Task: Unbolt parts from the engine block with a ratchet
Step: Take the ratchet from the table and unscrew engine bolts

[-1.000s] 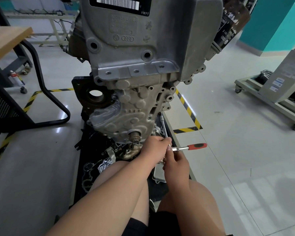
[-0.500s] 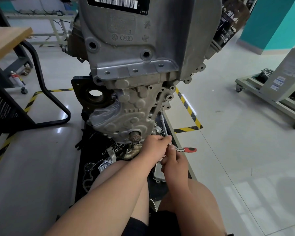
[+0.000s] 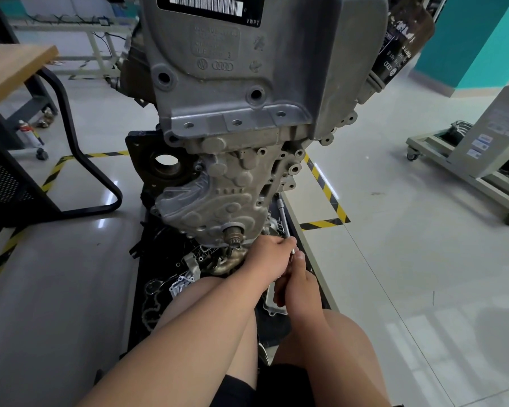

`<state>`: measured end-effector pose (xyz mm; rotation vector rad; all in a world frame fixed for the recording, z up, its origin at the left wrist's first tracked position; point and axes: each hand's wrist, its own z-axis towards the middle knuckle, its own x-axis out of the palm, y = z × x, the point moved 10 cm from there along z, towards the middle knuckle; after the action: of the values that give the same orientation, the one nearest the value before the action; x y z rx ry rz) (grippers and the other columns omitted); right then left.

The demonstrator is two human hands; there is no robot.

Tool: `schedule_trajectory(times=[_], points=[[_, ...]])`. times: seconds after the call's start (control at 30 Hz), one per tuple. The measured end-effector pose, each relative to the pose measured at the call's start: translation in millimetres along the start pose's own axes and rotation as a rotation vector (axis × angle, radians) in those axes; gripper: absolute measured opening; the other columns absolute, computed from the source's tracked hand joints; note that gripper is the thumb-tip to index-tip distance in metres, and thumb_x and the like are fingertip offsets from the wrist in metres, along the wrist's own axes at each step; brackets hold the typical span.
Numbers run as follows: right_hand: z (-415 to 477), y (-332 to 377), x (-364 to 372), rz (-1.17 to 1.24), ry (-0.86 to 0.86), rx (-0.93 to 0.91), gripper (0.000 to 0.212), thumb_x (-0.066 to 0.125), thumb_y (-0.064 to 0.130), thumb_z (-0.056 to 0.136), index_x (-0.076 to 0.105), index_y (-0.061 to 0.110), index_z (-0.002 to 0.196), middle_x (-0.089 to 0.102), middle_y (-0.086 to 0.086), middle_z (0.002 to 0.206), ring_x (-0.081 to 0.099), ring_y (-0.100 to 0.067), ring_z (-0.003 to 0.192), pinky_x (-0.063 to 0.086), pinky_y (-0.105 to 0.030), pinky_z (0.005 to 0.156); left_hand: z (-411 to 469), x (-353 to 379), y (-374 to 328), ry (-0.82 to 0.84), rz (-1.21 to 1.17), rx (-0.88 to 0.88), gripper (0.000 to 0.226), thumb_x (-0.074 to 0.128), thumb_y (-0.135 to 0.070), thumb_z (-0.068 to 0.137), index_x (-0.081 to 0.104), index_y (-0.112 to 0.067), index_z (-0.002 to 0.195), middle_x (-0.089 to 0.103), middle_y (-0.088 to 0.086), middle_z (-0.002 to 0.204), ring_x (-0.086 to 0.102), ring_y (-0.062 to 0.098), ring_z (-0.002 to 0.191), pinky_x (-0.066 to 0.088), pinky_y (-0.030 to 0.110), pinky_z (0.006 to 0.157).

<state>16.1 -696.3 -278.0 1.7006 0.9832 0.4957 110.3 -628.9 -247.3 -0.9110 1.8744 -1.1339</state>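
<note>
The grey engine block [image 3: 235, 183] stands upright on a black mat [image 3: 159, 265] in front of me. My left hand [image 3: 269, 255] curls over the ratchet's head at the block's lower right edge, beside the crankshaft stub [image 3: 232, 232]. Only a short silver piece of the ratchet [image 3: 293, 250] shows between my hands. My right hand [image 3: 299, 284] grips the handle just below the left hand and hides the red grip. The bolt itself is hidden under my left hand.
A loose silver extension bar [image 3: 282, 212] lies on the mat's right side. Removed covers and small parts [image 3: 182, 283] lie by my knees. A wooden desk with a black frame [image 3: 80, 160] stands left, a wheeled stand [image 3: 465, 160] right. Yellow-black tape [image 3: 326, 195] marks the floor.
The ratchet handle has swung from pointing right round toward me. Its red grip, visible before, is now hidden under my right hand, which moved back with it.
</note>
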Motion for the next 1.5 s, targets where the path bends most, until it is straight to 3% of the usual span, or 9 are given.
schedule_trajectory(times=[0.1,0.23,0.37,0.57,0.8,0.93,1.0,1.17,1.5], points=[[-1.9,4.5,-4.8,0.009,-0.060,-0.056,0.056,0.030,0.052,0.101,0.060,0.013,0.072,0.058,0.000,0.050,0.055,-0.016,0.052,0.043,-0.030,0.056,-0.6,1.2,-2.5,0.007,-0.003,0.021,0.035,0.056,-0.033,0.093,0.070,-0.010,0.071,0.071,0.005,0.067,0.064,0.017,0.058,0.051,0.025,0.060],[-6.7,16.3,-13.7,-0.016,-0.161,-0.189,0.034,0.045,0.046,0.099,0.062,0.021,0.083,0.067,0.003,0.073,0.062,-0.014,0.070,0.047,-0.032,0.067,-1.8,0.9,-3.9,0.010,-0.017,0.012,0.032,0.056,-0.031,0.094,0.070,-0.015,0.069,0.059,-0.010,0.046,0.050,0.003,0.037,0.037,0.011,0.038],[-9.8,24.3,-20.2,-0.063,-0.226,-0.262,0.012,0.055,0.033,0.096,0.056,0.028,0.086,0.064,0.007,0.072,0.059,0.004,0.067,0.040,-0.016,0.059,-0.2,0.4,-3.5,0.005,-0.011,0.018,0.032,0.057,-0.034,0.094,0.069,-0.021,0.066,0.055,-0.013,0.042,0.047,-0.003,0.036,0.036,0.010,0.039],[-13.8,28.8,-23.7,-0.148,-0.280,-0.290,0.023,0.062,0.027,0.093,0.046,0.029,0.077,0.060,0.007,0.068,0.056,0.005,0.064,0.038,-0.011,0.052,2.2,2.9,0.3,0.003,-0.026,0.002,0.033,0.059,-0.035,0.090,0.069,-0.020,0.062,0.067,-0.001,0.062,0.058,0.011,0.056,0.052,0.029,0.067],[-6.7,18.9,-12.5,-0.069,-0.180,-0.216,0.027,0.045,0.040,0.099,0.061,0.020,0.091,0.067,0.005,0.076,0.062,-0.004,0.069,0.045,-0.028,0.062,-0.4,-1.3,0.5,-0.007,-0.003,-0.003,0.034,0.059,-0.038,0.090,0.072,-0.011,0.075,0.058,-0.009,0.046,0.050,0.004,0.038,0.039,0.015,0.045],[-0.2,3.7,-6.8,0.067,-0.090,-0.054,0.062,0.032,0.047,0.103,0.060,0.010,0.062,0.060,-0.004,0.053,0.054,-0.015,0.047,0.043,-0.025,0.047,-2.2,4.2,-2.2,0.036,-0.033,-0.018,0.038,0.054,-0.036,0.094,0.069,-0.002,0.085,0.068,0.008,0.068,0.061,0.022,0.055,0.051,0.029,0.060],[0.7,-0.9,-1.4,0.135,-0.016,0.040,0.071,0.029,0.049,0.103,0.057,0.017,0.046,0.053,-0.006,0.046,0.049,-0.018,0.042,0.039,-0.026,0.044,-2.3,5.7,-0.2,0.049,-0.047,-0.043,0.035,0.052,-0.035,0.096,0.069,-0.005,0.087,0.069,0.005,0.068,0.066,0.016,0.054,0.053,0.022,0.056],[-6.1,-5.1,22.7,0.605,0.222,0.279,0.052,0.044,0.048,0.098,0.044,0.024,0.052,0.026,0.005,0.046,0.026,-0.012,0.038,0.025,-0.024,0.041,-5.8,8.3,1.5,0.072,-0.107,-0.075,0.031,0.052,-0.033,0.097,0.066,-0.017,0.075,0.064,0.002,0.059,0.058,0.015,0.047,0.047,0.022,0.055],[-15.8,-1.8,29.4,0.838,0.300,0.393,0.061,0.043,0.060,0.094,0.061,0.015,0.058,0.035,0.003,0.048,0.033,-0.012,0.039,0.031,-0.021,0.039,-7.7,4.2,1.5,0.037,-0.122,-0.076,0.033,0.057,-0.041,0.091,0.066,-0.016,0.072,0.067,0.009,0.057,0.053,0.019,0.037,0.043,0.020,0.042]])
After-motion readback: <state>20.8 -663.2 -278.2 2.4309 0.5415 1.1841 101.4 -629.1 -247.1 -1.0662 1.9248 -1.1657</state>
